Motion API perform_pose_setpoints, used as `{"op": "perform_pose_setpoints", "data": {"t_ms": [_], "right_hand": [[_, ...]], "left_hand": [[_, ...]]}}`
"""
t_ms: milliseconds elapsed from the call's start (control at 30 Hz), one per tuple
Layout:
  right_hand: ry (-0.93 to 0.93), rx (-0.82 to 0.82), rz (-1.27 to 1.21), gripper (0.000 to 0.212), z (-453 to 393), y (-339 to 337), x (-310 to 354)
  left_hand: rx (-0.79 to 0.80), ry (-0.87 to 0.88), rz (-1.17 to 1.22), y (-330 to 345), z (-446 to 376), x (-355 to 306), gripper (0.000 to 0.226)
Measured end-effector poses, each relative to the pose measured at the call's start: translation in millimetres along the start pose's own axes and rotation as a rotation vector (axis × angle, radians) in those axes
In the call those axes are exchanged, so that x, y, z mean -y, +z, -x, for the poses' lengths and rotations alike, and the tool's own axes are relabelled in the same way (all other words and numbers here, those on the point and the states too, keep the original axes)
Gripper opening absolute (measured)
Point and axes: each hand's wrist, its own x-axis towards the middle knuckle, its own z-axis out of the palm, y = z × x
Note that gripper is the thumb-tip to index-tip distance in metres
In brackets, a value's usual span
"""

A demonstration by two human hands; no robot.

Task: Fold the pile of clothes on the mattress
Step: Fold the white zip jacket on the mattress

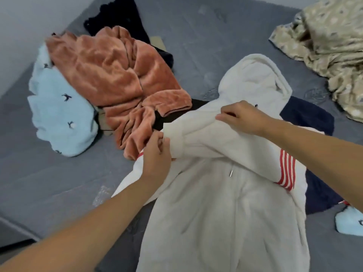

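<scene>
A white fleece hoodie with red sleeve stripes lies spread on the grey mattress, hood pointing away from me. One sleeve is folded across its chest. My left hand grips the cuff end of that sleeve. My right hand pinches the sleeve's upper edge near the hood. To the left sits the pile: a rust-pink plush garment on top, a light blue fleece piece with small dark marks beside it, and dark clothes behind.
A navy garment lies under the hoodie on the right. A beige patterned blanket is bunched at the far right. A small light blue piece lies at the right edge. A wall borders the mattress on the left.
</scene>
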Motion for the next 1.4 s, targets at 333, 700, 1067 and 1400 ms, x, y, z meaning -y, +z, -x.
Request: {"op": "perform_pose_setpoints", "data": {"t_ms": [333,700,1067,1400], "right_hand": [[-0.099,0.189,0.017,0.041,-64,64,61],[-0.038,0.109,0.011,0.040,-29,40,-2],[-0.156,0.074,-0.033,0.042,-123,37,117],[-0.102,-0.004,0.012,0.031,-142,62,135]], "left_hand": [[-0.257,-0.075,0.156,-91,-9,59,0.012],[-0.263,0.030,0.057,-112,-45,51,0.015],[-0.486,-0.015,-0.007,-253,-121,61,0.019],[-0.411,-0.167,0.000,-296,-131,139,0.022]]}}
